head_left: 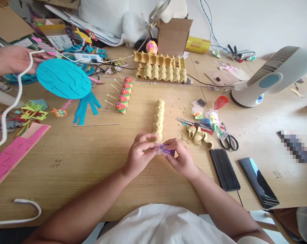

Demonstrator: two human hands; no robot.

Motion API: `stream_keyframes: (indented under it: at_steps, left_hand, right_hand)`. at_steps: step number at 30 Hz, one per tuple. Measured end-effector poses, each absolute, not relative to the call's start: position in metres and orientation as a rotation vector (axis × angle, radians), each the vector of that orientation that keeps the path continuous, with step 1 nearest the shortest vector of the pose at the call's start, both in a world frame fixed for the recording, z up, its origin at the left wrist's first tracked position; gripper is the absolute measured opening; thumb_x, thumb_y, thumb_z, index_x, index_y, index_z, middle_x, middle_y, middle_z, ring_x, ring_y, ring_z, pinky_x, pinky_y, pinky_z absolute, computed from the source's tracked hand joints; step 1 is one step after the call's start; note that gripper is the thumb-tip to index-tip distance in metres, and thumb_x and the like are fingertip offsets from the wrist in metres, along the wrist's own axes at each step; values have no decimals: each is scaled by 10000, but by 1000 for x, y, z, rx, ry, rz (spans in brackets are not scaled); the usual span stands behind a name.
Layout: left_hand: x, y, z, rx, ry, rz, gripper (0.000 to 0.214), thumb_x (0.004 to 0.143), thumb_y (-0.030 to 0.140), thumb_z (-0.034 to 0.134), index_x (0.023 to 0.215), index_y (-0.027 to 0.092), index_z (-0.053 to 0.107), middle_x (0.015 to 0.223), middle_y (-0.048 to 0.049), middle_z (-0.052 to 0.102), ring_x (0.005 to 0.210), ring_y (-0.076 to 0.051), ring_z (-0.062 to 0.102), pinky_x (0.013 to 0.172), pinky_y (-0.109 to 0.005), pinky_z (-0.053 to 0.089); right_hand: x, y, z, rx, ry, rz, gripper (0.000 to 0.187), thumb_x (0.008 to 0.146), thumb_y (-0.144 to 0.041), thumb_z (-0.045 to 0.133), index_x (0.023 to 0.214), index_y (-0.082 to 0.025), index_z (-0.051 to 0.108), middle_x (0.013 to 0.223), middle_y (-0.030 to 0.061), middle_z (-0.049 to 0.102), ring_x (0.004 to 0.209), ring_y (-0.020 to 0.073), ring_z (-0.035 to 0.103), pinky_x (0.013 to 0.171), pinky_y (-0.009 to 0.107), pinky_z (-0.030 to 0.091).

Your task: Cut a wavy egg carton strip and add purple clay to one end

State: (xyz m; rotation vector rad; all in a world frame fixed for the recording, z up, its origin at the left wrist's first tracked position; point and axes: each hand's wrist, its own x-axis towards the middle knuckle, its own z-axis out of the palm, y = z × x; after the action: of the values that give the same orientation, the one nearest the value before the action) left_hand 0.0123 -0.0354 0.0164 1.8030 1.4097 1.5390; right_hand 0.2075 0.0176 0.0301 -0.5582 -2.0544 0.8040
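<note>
Between my two hands is a small purple plastic packet [168,149], partly see-through. My left hand [143,149] pinches its left end with thumb and fingers. At its right end, my right hand [180,156] grips it in the same way. What the packet contains is too small to make out. Just beyond my fingers a strip of egg carton cups [159,117] lies on the table, its near end partly hidden by my left hand. Farther left stands a painted egg carton caterpillar [124,95] with red, green and purple segments and thin sticks at its side.
Right of my hands lie a utility knife [194,125], scissors [228,139], carton scraps [197,135], small bags [206,120] and two phones [224,169]. A white fan [270,78] stands behind. Another person's hand [23,59] holds a blue paper shape [64,78] at left.
</note>
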Motion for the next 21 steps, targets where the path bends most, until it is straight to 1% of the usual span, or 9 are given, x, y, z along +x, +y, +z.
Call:
stream_keyframes:
  at_steps: [4,7,9,12,15,19,21]
  left_hand:
    - [15,-37,17,1787,1401,1563,58,898,232,773,950,254,786,1125,-84,710,1093,-234,647,869,-398,573]
    - [15,-37,19,1885,1388,1606,65,901,194,761,942,245,756,1094,-77,717,1135,-237,625,874,-388,570]
    - [14,-36,21,1987,1405,1608,92,911,171,742,963,247,739,1087,-74,720,1155,-240,614,896,-399,568]
    - [13,-35,23,2130,1434,1578,127,924,137,705,1003,238,704,1090,-76,717,1156,-243,611,970,-443,553]
    - [14,-35,24,2205,1451,1514,121,934,136,675,1013,227,667,1106,-85,704,1168,-251,609,1027,-472,527]
    - [15,-36,22,2091,1425,1497,75,954,155,648,993,219,652,1108,-88,677,1170,-243,610,1053,-452,508]
    - [15,-38,21,1954,1397,1544,68,968,159,632,996,218,653,1117,-81,666,1162,-225,617,1056,-423,503]
  right_hand:
    - [207,15,31,-534,-2057,806,148,960,-206,698,1018,-258,572,999,59,713,897,185,691,742,327,569]
    - [208,14,32,-519,-2056,816,162,955,-200,702,1013,-259,563,997,60,708,919,192,693,755,332,569]
    - [208,13,32,-512,-2047,833,158,954,-206,704,1008,-257,565,993,61,708,931,196,695,770,337,569]
    - [209,14,32,-506,-2031,876,132,957,-220,700,1000,-252,579,973,58,709,922,194,693,786,340,566]
    - [210,14,31,-521,-2002,964,96,964,-242,686,1002,-242,598,968,64,705,892,190,683,760,332,557]
    - [210,13,31,-556,-1899,1122,101,961,-251,688,995,-238,594,984,63,685,845,168,652,711,302,524]
    - [210,13,30,-603,-1827,1153,101,963,-248,686,979,-240,587,975,54,667,833,160,630,716,297,506]
